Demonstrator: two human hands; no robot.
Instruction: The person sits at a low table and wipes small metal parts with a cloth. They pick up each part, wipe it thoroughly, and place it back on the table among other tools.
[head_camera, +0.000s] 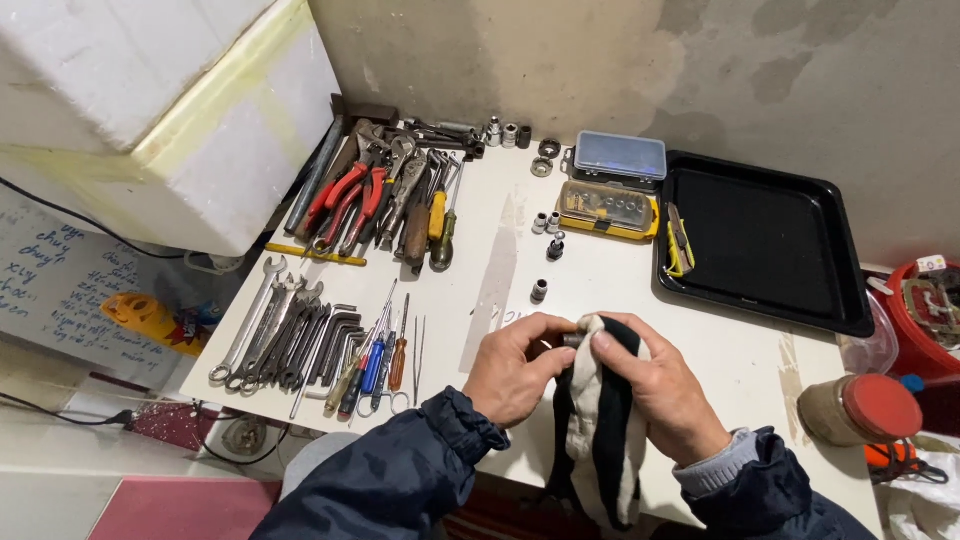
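Note:
My left hand (515, 367) pinches a small dark metal socket (573, 340) between thumb and fingers. A black and white cloth (602, 420) is pressed against the socket by my right hand (660, 385), and the rest of the cloth hangs down over the table's front edge. Both hands are above the front middle of the white table (600, 280). A lone socket (539, 290) stands just beyond my left hand. Two or three more small sockets (548, 225) stand farther back.
Wrenches (262, 325), hex keys (335, 340) and small screwdrivers (375, 365) lie at the left. Pliers (350, 195) and larger tools lie behind. A yellow bit case (607, 208) and a black tray (765, 240) are at the right, with a red-lidded jar (860, 408) near the front right corner.

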